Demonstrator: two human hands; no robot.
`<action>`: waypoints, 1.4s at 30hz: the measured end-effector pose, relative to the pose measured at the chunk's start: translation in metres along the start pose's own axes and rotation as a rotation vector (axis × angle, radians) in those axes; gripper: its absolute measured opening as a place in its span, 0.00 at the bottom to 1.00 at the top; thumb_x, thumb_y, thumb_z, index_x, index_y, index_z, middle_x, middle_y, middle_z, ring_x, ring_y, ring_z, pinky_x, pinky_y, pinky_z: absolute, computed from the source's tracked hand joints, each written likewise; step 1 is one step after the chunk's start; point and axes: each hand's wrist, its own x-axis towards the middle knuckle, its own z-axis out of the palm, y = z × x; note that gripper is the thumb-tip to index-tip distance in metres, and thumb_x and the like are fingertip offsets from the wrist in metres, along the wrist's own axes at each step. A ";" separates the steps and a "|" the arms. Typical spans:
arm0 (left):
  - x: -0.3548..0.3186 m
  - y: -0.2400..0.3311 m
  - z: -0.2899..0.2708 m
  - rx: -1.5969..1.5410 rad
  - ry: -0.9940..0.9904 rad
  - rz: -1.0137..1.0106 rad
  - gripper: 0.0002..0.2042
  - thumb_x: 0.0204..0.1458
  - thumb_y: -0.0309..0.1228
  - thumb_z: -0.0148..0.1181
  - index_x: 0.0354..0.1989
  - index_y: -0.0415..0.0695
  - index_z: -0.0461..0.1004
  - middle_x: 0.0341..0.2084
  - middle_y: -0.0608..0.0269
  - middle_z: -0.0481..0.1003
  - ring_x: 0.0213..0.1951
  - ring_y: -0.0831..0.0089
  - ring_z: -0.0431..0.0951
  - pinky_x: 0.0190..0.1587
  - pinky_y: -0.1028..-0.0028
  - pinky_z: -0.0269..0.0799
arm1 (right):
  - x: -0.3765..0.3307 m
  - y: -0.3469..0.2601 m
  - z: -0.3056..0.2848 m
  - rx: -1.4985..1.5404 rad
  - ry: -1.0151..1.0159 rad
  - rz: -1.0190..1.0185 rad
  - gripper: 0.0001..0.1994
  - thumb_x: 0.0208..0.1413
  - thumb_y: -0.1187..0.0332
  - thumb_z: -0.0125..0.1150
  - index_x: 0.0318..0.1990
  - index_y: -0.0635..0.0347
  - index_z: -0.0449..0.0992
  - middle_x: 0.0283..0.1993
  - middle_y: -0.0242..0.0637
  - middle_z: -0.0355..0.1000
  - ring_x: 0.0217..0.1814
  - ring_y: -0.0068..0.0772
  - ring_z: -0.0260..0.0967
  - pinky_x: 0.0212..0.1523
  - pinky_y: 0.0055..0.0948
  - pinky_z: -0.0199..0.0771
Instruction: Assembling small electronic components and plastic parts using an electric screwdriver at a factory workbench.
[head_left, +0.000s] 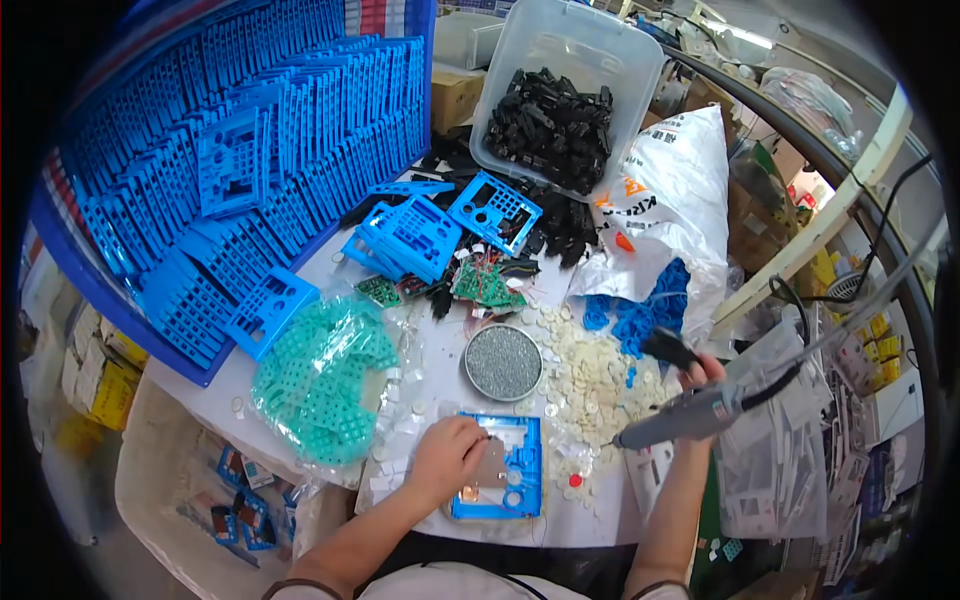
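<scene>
Resting on the table's near edge, blue plastic housing (497, 480), pinned by left hand (447, 460) with fingers pressed flat on its inner board. Right hand (700, 385), fingers wrapped around grey electric screwdriver (690, 412), tip poised just right of the housing. Risk: the housing may shift under torque; round screw tin (503, 362) and loose white buttons (590, 385) nearby could scatter.

blue frame (522, 478) partly under left hand (447, 458), screws in round tin (503, 361) too small
</scene>
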 end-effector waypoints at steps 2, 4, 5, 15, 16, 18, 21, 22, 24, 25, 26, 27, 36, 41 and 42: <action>0.002 0.001 0.005 -0.036 -0.014 -0.017 0.04 0.54 0.27 0.65 0.37 0.43 0.79 0.37 0.56 0.79 0.44 0.52 0.78 0.47 0.57 0.73 | -0.056 -0.017 -0.072 0.356 0.186 0.193 0.13 0.67 0.66 0.60 0.54 0.61 0.76 0.49 0.36 0.78 0.46 0.36 0.78 0.45 0.33 0.81; -0.001 0.002 0.011 -0.050 0.012 -0.019 0.05 0.54 0.27 0.66 0.36 0.43 0.79 0.37 0.56 0.79 0.44 0.53 0.77 0.48 0.58 0.72 | -0.111 -0.020 -0.115 0.566 0.388 0.296 0.15 0.68 0.63 0.59 0.57 0.59 0.74 0.53 0.39 0.76 0.51 0.36 0.77 0.41 0.33 0.82; -0.002 0.001 0.010 -0.029 0.016 0.010 0.05 0.53 0.27 0.66 0.36 0.43 0.79 0.37 0.56 0.79 0.44 0.53 0.77 0.48 0.58 0.72 | -0.134 -0.018 -0.127 0.657 0.471 0.359 0.15 0.68 0.63 0.59 0.58 0.58 0.74 0.54 0.39 0.76 0.52 0.36 0.76 0.38 0.31 0.82; 0.000 -0.002 0.005 0.020 0.065 -0.021 0.05 0.56 0.28 0.64 0.39 0.43 0.79 0.35 0.55 0.79 0.43 0.53 0.78 0.46 0.59 0.74 | -0.152 -0.099 -0.031 0.104 -0.309 0.058 0.19 0.60 0.69 0.68 0.57 0.64 0.73 0.49 0.38 0.75 0.49 0.30 0.76 0.41 0.27 0.80; 0.001 -0.003 0.004 0.018 0.050 -0.074 0.06 0.56 0.29 0.63 0.40 0.43 0.80 0.35 0.55 0.80 0.43 0.54 0.79 0.45 0.58 0.74 | -0.140 -0.097 -0.005 0.037 -0.450 0.087 0.19 0.57 0.73 0.69 0.55 0.65 0.74 0.49 0.36 0.75 0.49 0.28 0.75 0.46 0.27 0.78; 0.002 -0.007 -0.006 -0.010 0.051 -0.163 0.07 0.58 0.31 0.62 0.41 0.43 0.79 0.34 0.53 0.80 0.36 0.54 0.81 0.40 0.59 0.76 | -0.121 -0.086 0.060 -0.102 -0.782 0.279 0.17 0.53 0.79 0.68 0.52 0.67 0.77 0.48 0.33 0.75 0.50 0.23 0.73 0.52 0.24 0.74; 0.000 -0.009 -0.005 -0.174 0.042 -0.344 0.06 0.59 0.29 0.64 0.41 0.40 0.79 0.26 0.56 0.79 0.27 0.67 0.80 0.31 0.69 0.74 | -0.097 -0.035 0.128 -0.053 -1.278 0.676 0.20 0.57 0.75 0.70 0.57 0.63 0.76 0.39 0.26 0.76 0.41 0.15 0.70 0.42 0.19 0.70; 0.002 -0.012 0.000 -0.247 0.033 -0.372 0.06 0.60 0.27 0.64 0.42 0.39 0.79 0.23 0.62 0.79 0.25 0.80 0.78 0.28 0.76 0.72 | -0.093 -0.012 0.138 -0.109 -1.408 0.630 0.18 0.58 0.73 0.70 0.56 0.61 0.76 0.37 0.24 0.77 0.38 0.13 0.69 0.39 0.18 0.68; -0.001 -0.025 0.004 -0.349 0.080 -0.389 0.05 0.59 0.26 0.64 0.41 0.39 0.79 0.21 0.60 0.78 0.23 0.77 0.77 0.27 0.74 0.72 | -0.095 0.023 0.159 -0.161 -1.545 0.698 0.17 0.58 0.73 0.70 0.54 0.60 0.76 0.37 0.26 0.77 0.37 0.13 0.70 0.40 0.20 0.69; -0.002 -0.028 0.004 -0.398 0.116 -0.393 0.05 0.59 0.26 0.64 0.41 0.39 0.79 0.20 0.59 0.77 0.22 0.75 0.77 0.26 0.74 0.72 | -0.099 0.033 0.166 -0.188 -1.623 0.721 0.16 0.58 0.72 0.69 0.54 0.60 0.76 0.36 0.27 0.78 0.36 0.14 0.70 0.40 0.20 0.70; -0.004 -0.027 0.004 -0.474 0.126 -0.440 0.05 0.59 0.25 0.64 0.40 0.38 0.79 0.20 0.65 0.77 0.23 0.82 0.74 0.27 0.77 0.70 | -0.106 0.037 0.166 -0.221 -1.549 0.596 0.17 0.57 0.72 0.70 0.53 0.60 0.76 0.37 0.29 0.78 0.37 0.17 0.71 0.40 0.22 0.71; -0.006 -0.031 0.003 -0.483 0.131 -0.440 0.05 0.59 0.25 0.64 0.40 0.38 0.79 0.21 0.66 0.77 0.23 0.83 0.73 0.27 0.78 0.69 | -0.113 0.040 0.170 -0.246 -1.482 0.464 0.17 0.56 0.71 0.70 0.53 0.60 0.77 0.39 0.32 0.78 0.38 0.20 0.72 0.41 0.24 0.72; -0.011 -0.036 0.003 -0.527 0.068 -0.379 0.06 0.59 0.25 0.65 0.42 0.38 0.79 0.24 0.68 0.77 0.23 0.86 0.68 0.25 0.80 0.64 | -0.204 -0.029 0.127 -0.726 -0.964 -0.233 0.29 0.44 0.66 0.78 0.55 0.61 0.73 0.55 0.48 0.69 0.48 0.56 0.71 0.55 0.45 0.71; -0.007 -0.027 -0.010 -0.379 -0.014 -0.350 0.07 0.57 0.25 0.66 0.42 0.39 0.79 0.23 0.67 0.75 0.22 0.85 0.66 0.25 0.79 0.62 | -0.232 -0.009 0.119 -0.597 -0.870 -0.005 0.27 0.47 0.75 0.73 0.57 0.61 0.71 0.59 0.49 0.67 0.43 0.49 0.72 0.45 0.37 0.77; -0.008 -0.026 -0.013 -0.375 -0.015 -0.354 0.07 0.57 0.25 0.67 0.42 0.39 0.79 0.23 0.67 0.75 0.21 0.85 0.65 0.24 0.79 0.62 | -0.227 -0.008 0.117 -0.535 -0.885 0.054 0.26 0.48 0.76 0.71 0.57 0.61 0.71 0.59 0.49 0.67 0.42 0.45 0.73 0.43 0.34 0.78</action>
